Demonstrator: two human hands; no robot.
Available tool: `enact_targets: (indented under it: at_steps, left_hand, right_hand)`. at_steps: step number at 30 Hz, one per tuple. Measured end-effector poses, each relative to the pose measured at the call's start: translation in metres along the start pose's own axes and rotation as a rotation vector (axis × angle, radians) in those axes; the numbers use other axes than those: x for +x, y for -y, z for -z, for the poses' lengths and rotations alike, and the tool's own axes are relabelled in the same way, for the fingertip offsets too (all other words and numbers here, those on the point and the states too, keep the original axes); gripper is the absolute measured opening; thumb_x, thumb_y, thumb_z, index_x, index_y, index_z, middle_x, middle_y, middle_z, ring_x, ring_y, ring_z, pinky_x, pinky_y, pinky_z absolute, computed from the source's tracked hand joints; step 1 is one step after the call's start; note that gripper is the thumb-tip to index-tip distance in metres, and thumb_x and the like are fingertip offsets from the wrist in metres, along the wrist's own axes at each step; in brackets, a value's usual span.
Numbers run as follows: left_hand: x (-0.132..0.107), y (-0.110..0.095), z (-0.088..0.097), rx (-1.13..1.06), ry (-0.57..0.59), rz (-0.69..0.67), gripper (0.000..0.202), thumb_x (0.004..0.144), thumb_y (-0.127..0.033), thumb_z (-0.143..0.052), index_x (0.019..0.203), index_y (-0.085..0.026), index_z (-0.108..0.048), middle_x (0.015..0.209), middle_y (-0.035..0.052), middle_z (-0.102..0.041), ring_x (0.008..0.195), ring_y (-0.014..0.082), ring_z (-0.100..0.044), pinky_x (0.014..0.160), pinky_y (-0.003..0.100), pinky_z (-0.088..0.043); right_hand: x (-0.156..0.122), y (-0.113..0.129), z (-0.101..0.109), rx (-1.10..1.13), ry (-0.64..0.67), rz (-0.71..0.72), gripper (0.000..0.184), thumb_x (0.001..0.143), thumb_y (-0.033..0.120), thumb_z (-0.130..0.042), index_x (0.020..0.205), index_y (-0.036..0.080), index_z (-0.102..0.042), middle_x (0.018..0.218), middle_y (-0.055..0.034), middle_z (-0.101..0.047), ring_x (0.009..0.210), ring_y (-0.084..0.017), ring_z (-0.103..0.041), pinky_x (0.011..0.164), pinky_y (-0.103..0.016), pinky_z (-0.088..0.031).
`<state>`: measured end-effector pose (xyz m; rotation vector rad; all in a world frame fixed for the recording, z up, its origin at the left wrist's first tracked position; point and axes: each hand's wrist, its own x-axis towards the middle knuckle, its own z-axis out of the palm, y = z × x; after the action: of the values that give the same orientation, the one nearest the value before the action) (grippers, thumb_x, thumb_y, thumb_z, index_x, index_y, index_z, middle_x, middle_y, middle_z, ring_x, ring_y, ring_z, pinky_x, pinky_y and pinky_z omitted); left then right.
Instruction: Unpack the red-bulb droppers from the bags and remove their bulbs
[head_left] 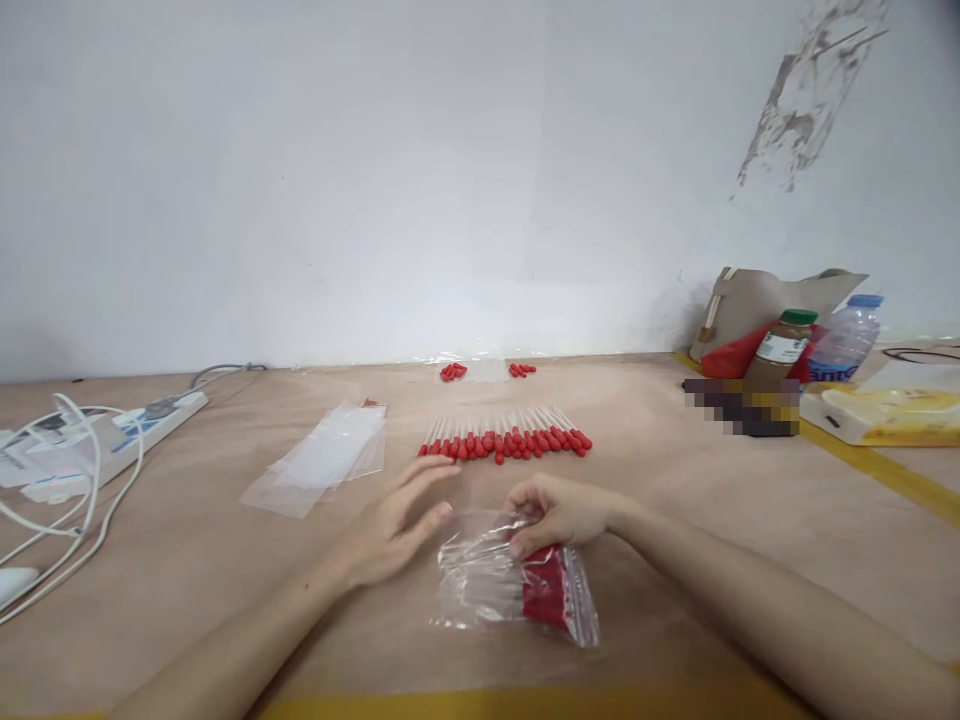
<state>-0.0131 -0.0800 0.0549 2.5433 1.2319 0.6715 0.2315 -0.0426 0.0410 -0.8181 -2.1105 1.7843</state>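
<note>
A clear zip bag holding red-bulbed droppers lies on the brown table in front of me. My right hand is curled over the bag's upper edge, fingers pressed on the plastic. My left hand rests just left of the bag, fingers stretched out and apart, holding nothing. Beyond both hands a row of several clear droppers with red bulbs lies side by side.
Empty clear bags lie at the left. A power strip with white cables sits at the far left. Loose red bulbs lie near the wall. A jar, water bottle, tan bag and tissue pack stand at the right.
</note>
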Motion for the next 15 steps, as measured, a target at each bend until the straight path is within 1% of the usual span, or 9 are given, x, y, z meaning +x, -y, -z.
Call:
enact_targets:
  at_steps: [2, 3, 5, 7, 8, 9, 11, 13, 15]
  left_hand:
    - [-0.004, -0.012, -0.008, -0.060, 0.137, -0.068, 0.049, 0.087, -0.039, -0.041, 0.133, -0.028, -0.031, 0.139, 0.0036, -0.031, 0.125, 0.0218, -0.032, 0.103, 0.037, -0.031]
    - [-0.005, -0.015, -0.012, -0.077, 0.185, -0.096, 0.055, 0.085, -0.041, -0.044, 0.135, -0.028, -0.026, 0.142, 0.0039, -0.026, 0.127, 0.0232, -0.030, 0.104, 0.039, -0.030]
    - [-0.008, -0.015, -0.020, -0.091, 0.240, -0.104, 0.063, 0.083, -0.043, -0.048, 0.137, -0.028, -0.021, 0.145, 0.0042, -0.019, 0.128, 0.0251, -0.027, 0.105, 0.041, -0.027]
    - [-0.009, -0.010, -0.025, -0.091, 0.233, -0.061, 0.062, 0.083, -0.043, -0.046, 0.137, -0.029, -0.020, 0.146, 0.0039, -0.016, 0.129, 0.0252, -0.025, 0.105, 0.041, -0.027]
    - [-0.009, -0.007, -0.026, -0.088, 0.223, -0.036, 0.060, 0.084, -0.042, -0.046, 0.137, -0.029, -0.021, 0.146, 0.0040, -0.016, 0.129, 0.0249, -0.025, 0.105, 0.041, -0.027]
    - [-0.008, -0.005, -0.026, -0.085, 0.215, -0.013, 0.059, 0.084, -0.042, -0.045, 0.137, -0.029, -0.022, 0.145, 0.0042, -0.018, 0.129, 0.0246, -0.026, 0.104, 0.041, -0.028]
    - [-0.007, -0.002, -0.025, -0.088, 0.205, 0.010, 0.058, 0.084, -0.042, -0.045, 0.137, -0.028, -0.022, 0.144, 0.0047, -0.022, 0.128, 0.0240, -0.028, 0.104, 0.041, -0.029]
    - [-0.006, -0.002, -0.023, -0.088, 0.210, 0.017, 0.057, 0.085, -0.041, -0.044, 0.136, -0.028, -0.023, 0.143, 0.0049, -0.025, 0.128, 0.0234, -0.029, 0.104, 0.040, -0.029]
    - [-0.006, -0.003, -0.022, -0.083, 0.218, 0.021, 0.056, 0.085, -0.041, -0.043, 0.136, -0.027, -0.024, 0.142, 0.0051, -0.026, 0.127, 0.0230, -0.030, 0.104, 0.039, -0.030]
  right_hand:
    - [0.015, -0.002, -0.008, -0.042, 0.037, 0.038, 0.037, 0.054, 0.037, -0.075, 0.079, 0.014, -0.061, 0.069, 0.0037, -0.061, 0.062, -0.008, -0.054, 0.058, -0.019, -0.043]
    - [0.021, -0.003, -0.009, -0.042, 0.024, 0.060, 0.039, 0.053, 0.037, -0.076, 0.081, 0.014, -0.061, 0.071, 0.0031, -0.061, 0.065, -0.010, -0.056, 0.061, -0.020, -0.044]
    - [0.026, -0.007, -0.009, -0.006, -0.097, 0.080, 0.044, 0.051, 0.037, -0.077, 0.084, 0.014, -0.060, 0.075, 0.0020, -0.062, 0.071, -0.011, -0.058, 0.065, -0.023, -0.045]
    - [0.024, -0.011, -0.008, 0.076, -0.281, 0.047, 0.049, 0.051, 0.037, -0.077, 0.088, 0.014, -0.056, 0.076, 0.0011, -0.062, 0.071, -0.012, -0.059, 0.065, -0.024, -0.046]
    - [0.020, -0.014, -0.008, 0.136, -0.349, 0.012, 0.052, 0.051, 0.037, -0.078, 0.091, 0.015, -0.054, 0.075, 0.0009, -0.062, 0.070, -0.012, -0.060, 0.064, -0.025, -0.046]
    - [0.016, -0.016, -0.008, 0.208, -0.380, -0.025, 0.055, 0.050, 0.036, -0.078, 0.094, 0.016, -0.052, 0.075, 0.0006, -0.063, 0.068, -0.012, -0.060, 0.064, -0.025, -0.047]
    - [0.006, -0.019, -0.011, 0.353, -0.362, -0.083, 0.058, 0.050, 0.035, -0.078, 0.096, 0.016, -0.049, 0.074, 0.0003, -0.064, 0.066, -0.013, -0.062, 0.063, -0.026, -0.048]
    - [-0.004, -0.021, -0.016, 0.447, -0.337, -0.101, 0.060, 0.049, 0.033, -0.079, 0.097, 0.016, -0.048, 0.070, 0.0008, -0.065, 0.064, -0.014, -0.062, 0.065, -0.028, -0.049]
    - [-0.010, -0.021, -0.022, 0.487, -0.384, -0.096, 0.060, 0.050, 0.031, -0.078, 0.099, 0.015, -0.047, 0.067, 0.0019, -0.064, 0.063, -0.014, -0.063, 0.066, -0.029, -0.050]
